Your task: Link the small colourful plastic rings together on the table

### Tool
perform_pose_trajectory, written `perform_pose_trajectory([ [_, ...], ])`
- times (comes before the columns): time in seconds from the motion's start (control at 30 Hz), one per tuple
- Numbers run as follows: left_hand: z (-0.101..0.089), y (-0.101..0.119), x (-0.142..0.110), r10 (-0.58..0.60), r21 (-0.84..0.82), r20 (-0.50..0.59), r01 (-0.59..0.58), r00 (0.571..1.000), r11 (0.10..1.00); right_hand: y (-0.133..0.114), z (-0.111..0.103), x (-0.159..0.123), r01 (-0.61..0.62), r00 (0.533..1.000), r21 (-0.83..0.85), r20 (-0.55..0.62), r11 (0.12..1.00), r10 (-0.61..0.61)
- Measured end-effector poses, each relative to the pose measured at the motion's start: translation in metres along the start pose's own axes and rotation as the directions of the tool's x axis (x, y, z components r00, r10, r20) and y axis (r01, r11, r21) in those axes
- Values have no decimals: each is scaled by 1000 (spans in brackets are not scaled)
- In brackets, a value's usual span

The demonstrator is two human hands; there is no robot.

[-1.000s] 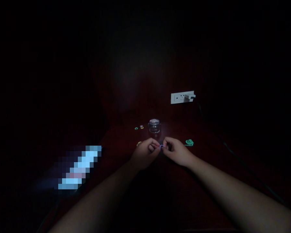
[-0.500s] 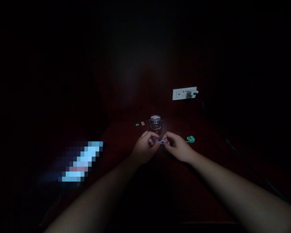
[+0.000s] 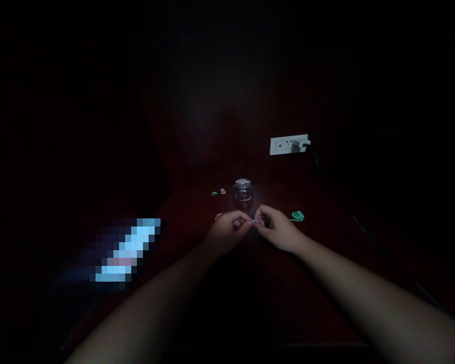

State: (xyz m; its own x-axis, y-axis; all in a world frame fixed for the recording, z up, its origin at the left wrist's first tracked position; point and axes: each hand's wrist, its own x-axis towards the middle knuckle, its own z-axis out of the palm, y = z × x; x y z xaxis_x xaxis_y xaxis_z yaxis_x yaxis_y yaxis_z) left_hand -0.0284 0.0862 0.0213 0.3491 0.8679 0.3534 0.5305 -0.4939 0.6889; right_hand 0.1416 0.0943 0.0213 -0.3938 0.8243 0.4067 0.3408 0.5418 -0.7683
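Observation:
My left hand (image 3: 227,230) and my right hand (image 3: 276,227) meet just in front of a clear glass jar (image 3: 243,194) with a patterned lid. Between their fingertips is a small purple band (image 3: 255,221), like an elastic hair tie. Thumb and forefinger of each hand pinch it, and part of it is covered by the fingers. Something small and pale (image 3: 219,216) peeks out behind the left knuckles. A coiled green cord (image 3: 298,216) lies to the right of my right hand.
Behind and left of the jar lie a green ring (image 3: 214,193), a yellow ring (image 3: 223,192) and a pale purple one. A lit, blurred-out screen (image 3: 131,250) is at the left. The wall carries a white socket (image 3: 288,144) with a plug. Surroundings are very dark.
My left fingers have closed in beside the right fingertips, and less of the purple band shows. A pale bit now shows behind the left hand. The jar and rings stay put.

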Motion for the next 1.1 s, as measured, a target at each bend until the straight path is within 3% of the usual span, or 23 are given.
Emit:
perform_pose_trajectory([
  [0.4, 1, 0, -1, -3, -47, -1, 3, 1000, 999, -3, -1, 0, -23, 999, -82, -36, 996, 20],
  [0.8, -1, 5, 0, 3, -60, -34, -5, 999, 998, 4, 1, 1, -30, 1000, -62, -7, 998, 29],
  [1.1, -2, 5, 0, 38, 29, -9, -38, 999, 999, 6, 1, 1, -45, 999, -47, -31, 998, 43],
])
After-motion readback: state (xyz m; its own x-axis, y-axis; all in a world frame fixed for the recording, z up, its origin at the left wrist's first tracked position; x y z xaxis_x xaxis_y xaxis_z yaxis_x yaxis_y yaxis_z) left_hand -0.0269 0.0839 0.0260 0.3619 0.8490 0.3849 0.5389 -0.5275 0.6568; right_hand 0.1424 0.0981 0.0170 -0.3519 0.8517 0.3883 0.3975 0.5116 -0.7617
